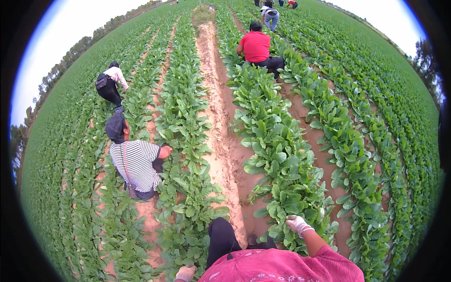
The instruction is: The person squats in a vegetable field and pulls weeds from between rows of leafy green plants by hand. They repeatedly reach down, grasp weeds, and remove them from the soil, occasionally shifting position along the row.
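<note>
My right hand (pixel 297 224), in a pale work glove, reaches into the leafy crop row (pixel 287 197) on the right of the furrow. Its fingertips are among the broad green leaves, and whether they pinch one is not plain. Low in the picture, my left hand (pixel 185 273) is also gloved and rests beside the leaves of the left row (pixel 186 208). Its fingers are partly hidden, so its hold cannot be made out. Between the two rows, my dark-trousered knee (pixel 222 239) is bent over the bare soil furrow (pixel 225 169).
A person in a striped shirt (pixel 135 164) crouches at the left row. Ahead on the right, another in a red shirt (pixel 256 46) works low. Farther off are a bending person in a pink top (pixel 112 79) and one in a white cap (pixel 270 17). Trees (pixel 67 56) line the field.
</note>
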Available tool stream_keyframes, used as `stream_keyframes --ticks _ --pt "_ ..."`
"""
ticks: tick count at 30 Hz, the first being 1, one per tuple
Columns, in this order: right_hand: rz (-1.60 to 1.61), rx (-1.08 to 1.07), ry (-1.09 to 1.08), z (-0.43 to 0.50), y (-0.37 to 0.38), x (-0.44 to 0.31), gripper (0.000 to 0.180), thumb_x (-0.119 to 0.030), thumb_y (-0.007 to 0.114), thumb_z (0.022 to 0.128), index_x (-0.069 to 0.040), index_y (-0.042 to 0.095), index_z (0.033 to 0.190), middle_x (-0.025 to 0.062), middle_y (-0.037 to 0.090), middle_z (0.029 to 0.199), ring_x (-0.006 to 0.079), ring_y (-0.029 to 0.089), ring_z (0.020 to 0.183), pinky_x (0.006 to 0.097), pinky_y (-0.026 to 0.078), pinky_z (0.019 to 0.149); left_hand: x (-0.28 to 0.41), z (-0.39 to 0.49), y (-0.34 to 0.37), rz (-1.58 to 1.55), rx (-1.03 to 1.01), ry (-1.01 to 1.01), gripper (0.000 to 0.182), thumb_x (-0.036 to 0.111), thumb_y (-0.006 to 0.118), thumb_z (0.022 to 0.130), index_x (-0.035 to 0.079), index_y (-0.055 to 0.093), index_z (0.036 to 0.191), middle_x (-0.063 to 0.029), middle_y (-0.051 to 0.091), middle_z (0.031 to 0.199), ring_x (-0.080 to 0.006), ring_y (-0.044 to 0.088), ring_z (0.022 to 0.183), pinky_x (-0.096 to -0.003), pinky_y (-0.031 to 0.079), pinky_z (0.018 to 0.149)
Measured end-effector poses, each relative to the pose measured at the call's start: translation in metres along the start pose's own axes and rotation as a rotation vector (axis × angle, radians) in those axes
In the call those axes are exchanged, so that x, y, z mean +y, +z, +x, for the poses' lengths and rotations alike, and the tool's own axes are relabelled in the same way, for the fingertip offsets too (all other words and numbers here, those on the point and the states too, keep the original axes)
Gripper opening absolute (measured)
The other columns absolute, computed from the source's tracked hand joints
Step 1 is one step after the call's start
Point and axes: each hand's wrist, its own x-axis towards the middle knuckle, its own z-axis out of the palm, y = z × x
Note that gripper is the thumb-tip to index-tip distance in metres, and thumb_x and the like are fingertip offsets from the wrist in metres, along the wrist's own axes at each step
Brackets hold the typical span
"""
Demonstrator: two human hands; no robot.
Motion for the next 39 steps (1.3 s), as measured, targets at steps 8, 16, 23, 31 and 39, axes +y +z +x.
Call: stream_keyframes --ticks 8,16,23,31,39 --pt "0.360 0.028 0.266 -0.017 -0.027 0.130 0.018 -0.017 0.065 0.088 -0.009 0.066 0.105 0.0041 0.061 0.072 0.0153 0.054 0.051 0.0321 0.045 0.047 -0.024 -0.008 0.045 0.092 -0.062 0.177 0.035 0.033 0.054 0.089 0.012 0.067 0.114 -0.0197 0.067 0.113 -0.0366 0.063 0.105 -0.0435 0.049 0.092" --pt "0.372 0.119 0.374 -0.033 -0.012 0.178 0.040 -0.016 0.065 0.085 -0.014 0.061 0.125 0.0050 0.067 0.087 0.0184 0.060 0.055 0.0346 0.050 0.046 0.052 0.000 0.001 -0.390 0.017 0.122 0.051 0.045 0.057 0.090 0.014 0.064 0.130 -0.0163 0.071 0.112 -0.0268 0.067 0.105 -0.0355 0.050 0.093" --pt "0.522 0.088 0.261 -0.030 -0.013 0.142 0.047 -0.013 0.066 0.084 -0.010 0.059 0.130 0.0052 0.067 0.084 0.0165 0.059 0.054 0.0322 0.050 0.049 0.112 -0.044 -0.023 0.011 0.057 0.338 0.049 0.041 0.054 0.092 0.010 0.064 0.128 -0.0199 0.066 0.122 -0.0334 0.063 0.112 -0.0380 0.049 0.096" --pt "0.469 0.109 0.368 -0.030 -0.017 0.154 0.048 -0.019 0.064 0.086 -0.015 0.056 0.133 0.0018 0.066 0.089 0.0166 0.061 0.058 0.0319 0.049 0.052 0.082 -0.046 0.002 -0.088 0.019 0.079 0.055 0.048 0.060 0.088 0.008 0.064 0.126 -0.0189 0.069 0.116 -0.0317 0.065 0.108 -0.0360 0.049 0.094" --pt "0.464 0.047 0.453 -0.016 -0.018 0.123 0.045 -0.015 0.062 0.088 -0.013 0.056 0.132 0.0024 0.064 0.085 0.0182 0.060 0.060 0.0351 0.050 0.055 0.030 -0.027 0.008 -0.252 -0.122 -0.120 0.050 0.038 0.061 0.090 0.006 0.063 0.129 -0.0190 0.068 0.119 -0.0266 0.065 0.111 -0.0342 0.049 0.096"
